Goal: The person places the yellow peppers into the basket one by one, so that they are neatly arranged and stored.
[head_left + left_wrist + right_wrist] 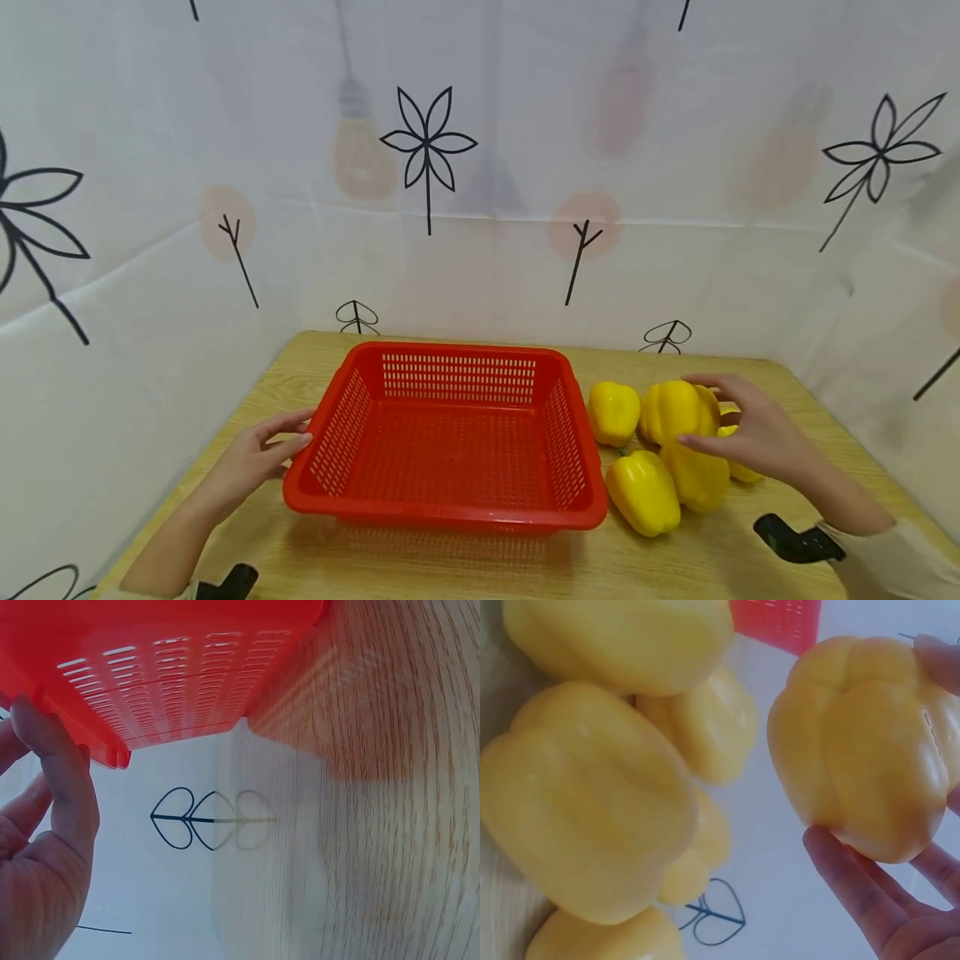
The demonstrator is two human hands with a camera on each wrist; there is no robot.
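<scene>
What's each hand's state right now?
Left hand: closed, gripping the red, rectangular, perforated plastic basket by its rim.
Right hand: closed, holding a yellow, blocky, lobed bell pepper.

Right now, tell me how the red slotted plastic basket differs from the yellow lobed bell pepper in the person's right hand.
The red slotted plastic basket is wide, angular and open-topped; the yellow lobed bell pepper is far smaller and rounded. The basket stands on the wood-grained table, the left hand at its rim; the pepper is held in the right hand. Both have a hand on them.
</scene>
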